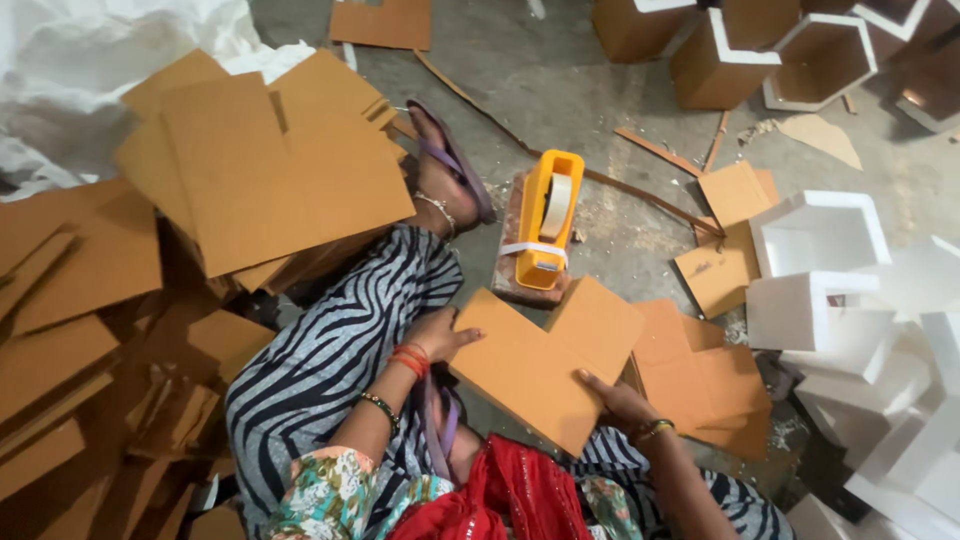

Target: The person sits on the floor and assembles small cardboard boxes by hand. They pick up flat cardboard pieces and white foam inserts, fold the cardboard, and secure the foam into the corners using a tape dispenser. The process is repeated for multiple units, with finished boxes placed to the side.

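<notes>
Cardboard blanks, foam blocks and tape dispenser on concrete floor [600, 90], one blank in hand

Largest: heap of flat brown cardboard blanks [250, 170] at the person's left, untaped and loose; next, white foam hexagon pieces [820, 270] stacked at the right, bare of any cover, and brown-faced hexagon units [730, 60] standing at the far edge, which read as finished pieces, few against the stock still flat; smaller stack of cut blanks [700, 385] by the right knee; notched cardboard blank [545, 360] held over the lap, just in front of the knees, flat, no tape on it that shows; yellow tape dispenser [545, 220] on a brick just beyond it, untouched; left hand [440, 335], fingers pressed together along the blank's near-left edge; right hand [620, 405], fingers pinching its lower right edge
</notes>
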